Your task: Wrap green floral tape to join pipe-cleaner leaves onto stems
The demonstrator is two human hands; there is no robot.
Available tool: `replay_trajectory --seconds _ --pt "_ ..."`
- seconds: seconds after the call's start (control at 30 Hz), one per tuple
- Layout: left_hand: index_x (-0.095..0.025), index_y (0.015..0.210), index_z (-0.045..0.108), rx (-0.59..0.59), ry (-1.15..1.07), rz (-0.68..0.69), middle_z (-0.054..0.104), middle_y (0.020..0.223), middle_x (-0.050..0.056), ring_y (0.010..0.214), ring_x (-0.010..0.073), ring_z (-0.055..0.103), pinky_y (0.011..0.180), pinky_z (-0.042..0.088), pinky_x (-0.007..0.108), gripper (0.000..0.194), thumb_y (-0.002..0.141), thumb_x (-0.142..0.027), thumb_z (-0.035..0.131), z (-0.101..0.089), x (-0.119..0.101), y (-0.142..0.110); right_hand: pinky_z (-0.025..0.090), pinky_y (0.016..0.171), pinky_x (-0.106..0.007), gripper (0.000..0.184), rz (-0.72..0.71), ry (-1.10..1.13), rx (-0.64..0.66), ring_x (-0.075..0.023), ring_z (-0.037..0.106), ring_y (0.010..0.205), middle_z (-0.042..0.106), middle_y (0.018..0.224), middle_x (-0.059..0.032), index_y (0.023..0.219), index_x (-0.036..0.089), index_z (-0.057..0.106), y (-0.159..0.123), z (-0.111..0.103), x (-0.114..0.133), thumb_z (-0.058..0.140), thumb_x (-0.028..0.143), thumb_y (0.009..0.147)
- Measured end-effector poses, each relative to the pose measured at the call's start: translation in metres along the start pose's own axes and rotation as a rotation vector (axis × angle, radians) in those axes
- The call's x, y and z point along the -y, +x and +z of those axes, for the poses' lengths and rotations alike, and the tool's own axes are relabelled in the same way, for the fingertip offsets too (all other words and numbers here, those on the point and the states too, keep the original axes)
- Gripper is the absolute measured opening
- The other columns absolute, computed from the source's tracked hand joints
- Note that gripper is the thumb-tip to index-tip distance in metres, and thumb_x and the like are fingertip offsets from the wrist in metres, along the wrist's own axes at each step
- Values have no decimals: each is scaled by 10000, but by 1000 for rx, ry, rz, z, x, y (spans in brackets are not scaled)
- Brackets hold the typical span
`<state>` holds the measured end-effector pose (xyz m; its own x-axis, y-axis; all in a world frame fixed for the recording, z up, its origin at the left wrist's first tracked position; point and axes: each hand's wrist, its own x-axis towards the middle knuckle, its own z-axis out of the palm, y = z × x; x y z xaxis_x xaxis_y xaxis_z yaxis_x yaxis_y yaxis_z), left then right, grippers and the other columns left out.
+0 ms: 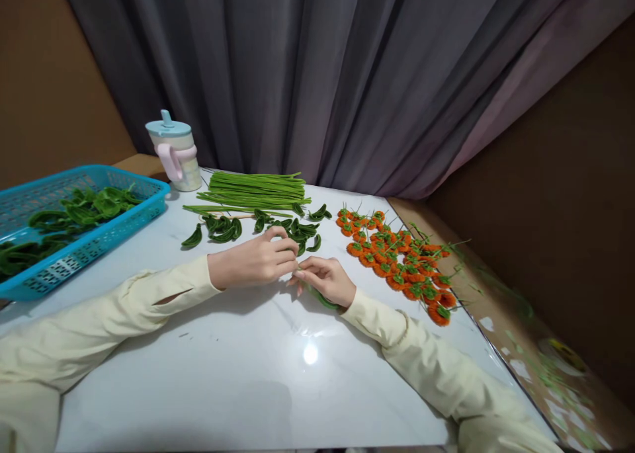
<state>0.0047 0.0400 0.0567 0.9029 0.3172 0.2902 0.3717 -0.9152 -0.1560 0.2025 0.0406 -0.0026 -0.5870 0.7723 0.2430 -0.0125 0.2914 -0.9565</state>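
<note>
In the middle of the table my left hand (260, 260) and my right hand (328, 281) meet, fingertips almost touching. A green fuzzy pipe-cleaner piece (323, 299) shows under my right hand, which is closed on it; its full shape is hidden by the fingers. The fingers of my left hand are pinched at the near end of that piece, and what lies between them is too small to make out. Just beyond my hands lie several dark green pipe-cleaner leaves (225, 229). Behind these is a bundle of straight bright green pipe cleaners (255, 190).
On the right are many small orange fuzzy pieces (381, 268) with green tops and wire stems. A blue plastic basket (94, 245) holding green leaves stands at the left. Near the grey curtain (297, 76) is a lidded cup (173, 152). Scraps litter the brown surface (501, 321) beyond the table's right edge.
</note>
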Motion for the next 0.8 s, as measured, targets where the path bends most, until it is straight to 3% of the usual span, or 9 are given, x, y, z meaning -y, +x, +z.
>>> replay_trajectory --seconds 0.3,0.57,0.8 --pt "-159 844 575 -71 -298 -181 628 778 46 850 170 527 848 269 352 216 873 -107 368 6 0 0 507 591 -210 147 -205 -434 -59 -118 637 530 695 638 -31 839 156 611 -4 1 6 511 264 852" --pt "-156 818 571 -59 -466 -254 608 798 34 826 161 504 805 276 312 174 871 -136 406 8 0 0 513 655 -211 160 -259 -507 -73 -117 656 590 695 674 -11 1013 174 535 -7 2 -1 475 216 871" --pt "-156 802 562 -27 -487 -261 594 795 24 807 153 493 797 273 307 147 851 -135 424 7 0 0 477 575 -184 108 -496 -675 -60 -108 603 555 647 632 -19 897 166 554 -6 1 -6 447 176 884"
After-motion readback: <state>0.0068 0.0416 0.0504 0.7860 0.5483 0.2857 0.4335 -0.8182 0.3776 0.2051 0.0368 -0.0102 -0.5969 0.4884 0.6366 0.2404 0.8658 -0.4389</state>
